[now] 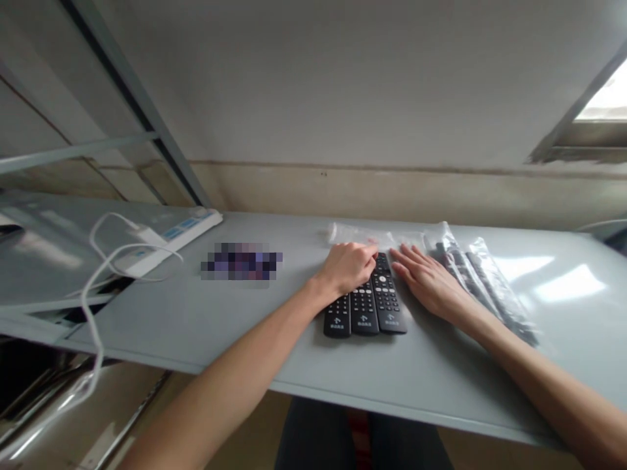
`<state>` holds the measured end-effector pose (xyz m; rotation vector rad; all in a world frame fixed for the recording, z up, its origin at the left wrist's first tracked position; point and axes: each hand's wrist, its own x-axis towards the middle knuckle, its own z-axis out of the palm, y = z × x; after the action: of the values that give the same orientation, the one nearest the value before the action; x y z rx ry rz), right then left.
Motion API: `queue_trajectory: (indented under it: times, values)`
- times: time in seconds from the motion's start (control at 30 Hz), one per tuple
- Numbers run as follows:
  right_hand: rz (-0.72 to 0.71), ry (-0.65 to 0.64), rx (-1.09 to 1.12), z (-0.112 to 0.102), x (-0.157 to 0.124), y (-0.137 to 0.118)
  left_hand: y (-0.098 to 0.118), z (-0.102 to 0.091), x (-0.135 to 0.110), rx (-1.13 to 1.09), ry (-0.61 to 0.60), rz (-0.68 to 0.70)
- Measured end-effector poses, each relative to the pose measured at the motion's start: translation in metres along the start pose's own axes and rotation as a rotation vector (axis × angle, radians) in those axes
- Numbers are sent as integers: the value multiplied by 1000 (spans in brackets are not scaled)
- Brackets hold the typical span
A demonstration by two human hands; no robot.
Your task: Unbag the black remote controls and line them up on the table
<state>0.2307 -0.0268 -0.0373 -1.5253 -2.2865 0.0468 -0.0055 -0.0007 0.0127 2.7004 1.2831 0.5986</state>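
One blurred patch point(241, 261) hides whatever lies on the grey table point(563, 352); the left hand point(347, 267) rests curled over three black remote controls point(367, 310), its grip unclear, their tops hidden; the right hand point(428, 281) spreads its fingers point(406, 258) wide just beside them; bagged remotes point(482, 287) follow, then open tabletop.

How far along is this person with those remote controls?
Three black remote controls already lie unbagged side by side, so that much looks done. In hand: the left hand rests across their upper ends, while the right hand lies open just beside them. Apparently left: the remotes still inside clear plastic bags to the right. A flattened clear bag lies behind the row.
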Motion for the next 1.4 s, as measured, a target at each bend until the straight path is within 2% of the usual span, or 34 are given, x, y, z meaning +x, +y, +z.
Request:
queue_trajectory:
  times: [0.17,0.33,0.57,0.67,0.77,0.97,1.03,1.4]
  values:
    - [-22,61,42,-1,1,2,-1,1,-1,9,23,6]
    - [-10,65,48,-9,1,-5,-2,4,0,-2,52,1]
    - [5,-24,30,-9,-1,-8,-2,4,1,-10,54,11]
    - [38,-14,23,-11,1,-8,-2,4,2,-5,53,10]
    - [51,78,57,-21,3,-14,-2,5,2,-6,66,11]
    - [48,398,270,-49,4,-38,-1,4,2,-32,162,75]
    - [48,441,319,-53,2,-44,0,3,2,-41,182,83]
    - [-39,328,499,-46,-1,-54,-3,-3,2,-330,411,-17]
